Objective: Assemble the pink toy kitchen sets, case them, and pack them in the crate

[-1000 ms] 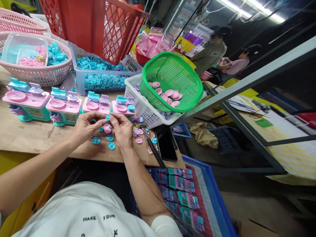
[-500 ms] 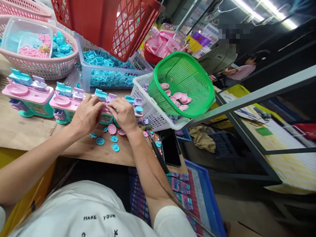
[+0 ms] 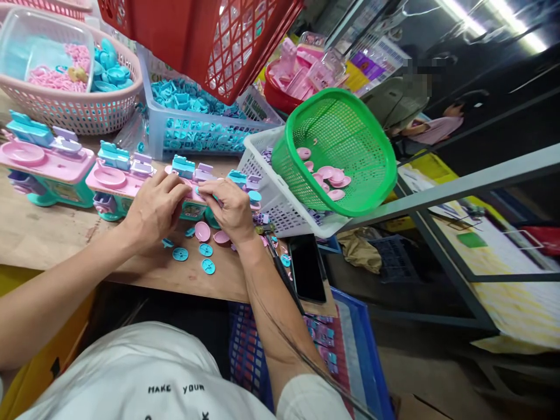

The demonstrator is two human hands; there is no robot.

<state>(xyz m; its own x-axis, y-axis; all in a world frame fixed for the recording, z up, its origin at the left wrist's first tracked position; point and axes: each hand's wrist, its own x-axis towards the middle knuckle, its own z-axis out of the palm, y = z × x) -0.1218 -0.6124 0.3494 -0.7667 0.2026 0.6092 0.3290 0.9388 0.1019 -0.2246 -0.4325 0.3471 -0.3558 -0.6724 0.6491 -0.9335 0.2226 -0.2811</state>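
Note:
Several small toy kitchens stand in a row on the wooden table, with pink tops, teal bases and blue and purple fittings. The leftmost toy kitchen and its neighbour each carry a round pink pan. My left hand has its fingers curled over the near side of the third toy kitchen, partly hiding it. At that same kitchen's top, my right hand pinches a small blue piece, mostly hidden by the fingertips. Below lie blue discs and loose pink pans.
Behind stand a pink basket, a blue bin of blue parts, a red crate and a green basket with pink pans on a white basket. A phone lies at right. People sit beyond.
My right hand has shifted slightly right and down, and a bit of blue now shows at its fingertips. My left hand stays at the third kitchen. The view has shifted slightly.

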